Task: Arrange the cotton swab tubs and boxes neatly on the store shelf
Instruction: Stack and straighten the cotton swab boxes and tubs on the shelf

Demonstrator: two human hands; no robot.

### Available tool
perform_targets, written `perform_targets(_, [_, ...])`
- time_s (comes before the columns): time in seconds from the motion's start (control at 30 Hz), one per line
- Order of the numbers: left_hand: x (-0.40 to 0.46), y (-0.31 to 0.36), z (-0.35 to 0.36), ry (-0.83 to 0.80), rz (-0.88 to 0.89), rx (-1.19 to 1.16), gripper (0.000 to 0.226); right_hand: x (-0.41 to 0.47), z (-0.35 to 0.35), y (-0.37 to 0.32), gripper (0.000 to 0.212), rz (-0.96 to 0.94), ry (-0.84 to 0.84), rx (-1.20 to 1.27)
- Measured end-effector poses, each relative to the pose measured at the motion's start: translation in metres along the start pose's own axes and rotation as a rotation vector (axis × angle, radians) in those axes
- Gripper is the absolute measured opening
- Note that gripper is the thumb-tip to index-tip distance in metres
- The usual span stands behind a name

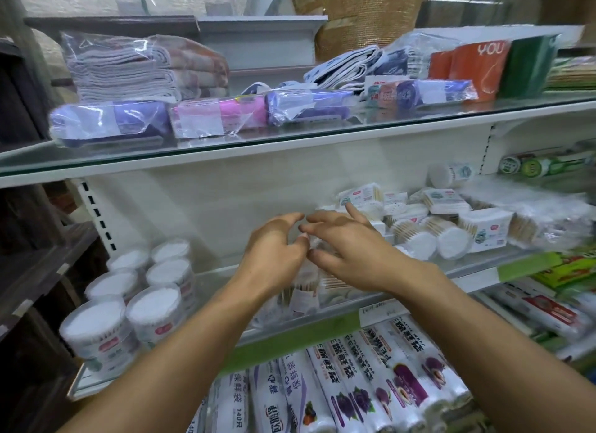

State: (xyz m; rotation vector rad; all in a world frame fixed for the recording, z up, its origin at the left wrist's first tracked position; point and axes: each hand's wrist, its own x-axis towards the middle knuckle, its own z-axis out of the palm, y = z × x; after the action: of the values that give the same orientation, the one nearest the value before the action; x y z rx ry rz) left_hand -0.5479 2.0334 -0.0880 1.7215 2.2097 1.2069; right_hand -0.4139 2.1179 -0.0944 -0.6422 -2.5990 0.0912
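A clear packet of cotton swabs [301, 290] is standing on the middle shelf [467, 273] directly under both hands, its wooden sticks running roughly upright and tilting a little, so it is lying just below and slightly nearer than the fingertips. The left hand [274, 248] and right hand [345, 248] are hovering over it almost touching each other, fingers curled loosely and spread apart, holding nothing that can be seen; whether any fingertip is touching the packet cannot be told through the blur. Both hands are about equally close, so the next move is probably calling for a short drop and a two-sided squeeze on thin, crinkly film that will likely give under pressure. To the left, round tubs [151, 307] of hard clear plastic with white swab tops are sitting upright in tidy rows. To the right, a loose heap of boxes and bundles [445, 226] is lying at mixed angles, many on their sides with swab ends facing forward. Above, bagged cloths [122, 71] are resting on the glass shelf [225, 145]; below, rolls of plastic wrap [371, 381] are lying side by side.
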Motion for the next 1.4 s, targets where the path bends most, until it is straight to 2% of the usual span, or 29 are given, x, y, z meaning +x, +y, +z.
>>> perform_targets(0.47, [0.036,0.067,0.07,-0.055,0.194,-0.021,0.043,-0.049,-0.036,0.069,0.048,0.188,0.172,-0.038])
perform_targets(0.77, [0.059,0.11,0.126,-0.176,0.238,-0.019,0.045,-0.081,-0.056,0.137,0.049,0.298,0.197,-0.035])
perform_targets(1.0, [0.079,0.134,0.161,-0.197,0.23,0.024,0.042,-0.096,-0.075,0.182,0.049,0.389,0.191,-0.063])
perform_targets(1.13, [0.094,0.14,0.169,-0.164,0.122,0.038,0.038,-0.099,-0.082,0.208,0.048,0.459,0.207,-0.073])
perform_targets(1.4, [0.114,0.131,0.178,-0.169,0.102,0.003,0.054,-0.086,-0.086,0.235,0.046,0.504,0.225,-0.048])
